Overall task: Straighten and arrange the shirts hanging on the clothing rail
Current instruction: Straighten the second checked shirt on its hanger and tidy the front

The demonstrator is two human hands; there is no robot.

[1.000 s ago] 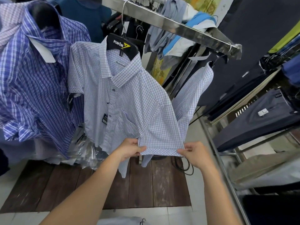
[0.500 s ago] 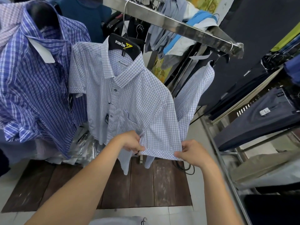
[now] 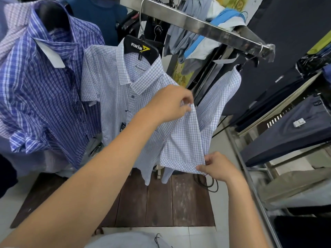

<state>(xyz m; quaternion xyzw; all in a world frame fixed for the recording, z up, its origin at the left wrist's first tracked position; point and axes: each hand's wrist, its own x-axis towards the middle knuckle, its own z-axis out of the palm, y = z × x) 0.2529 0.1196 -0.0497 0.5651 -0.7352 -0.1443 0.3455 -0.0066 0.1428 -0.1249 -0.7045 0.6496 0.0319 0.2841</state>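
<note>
1. Head view: the pale checked shirt (image 3: 121, 104) hangs from a black hanger (image 3: 140, 49) on the steel rail (image 3: 206, 27). It is in the middle of the scene with its front turned to the person and its collar lying flat.
2. The sleeve (image 3: 182, 145) on the right side of that shirt is the part being worked. The left hand (image 3: 170, 104) pinches the cloth up near the shoulder seam with curled fingers. The right hand (image 3: 218, 167) pinches the near corner of the sleeve hem. The sleeve is drawn taut between the two hands.
3. The step in hand appears to be smoothing this sleeve. The body of the shirt looks mostly in order (the left forearm hides part of its lower front, so the hem there cannot be judged). Its other sleeve, on the left, puckers slightly at the cuff.
4. Just left, touching the checked shirt, hangs a blue striped shirt (image 3: 44, 95). Its sleeve is rumpled and turned up at the cuff, so it likely needs straightening.
5. To the right, near the rail's end, a second checked shirt (image 3: 220, 101) hangs edge-on rather than facing front. It too seems left to do, so the task looks nearer its middle than its finish.
6. Below lie dark wooden boards (image 3: 161, 203) with a black cable (image 3: 212, 185) at their right edge. Folded dark trousers (image 3: 286, 136) rest on racks at the far right.
</note>
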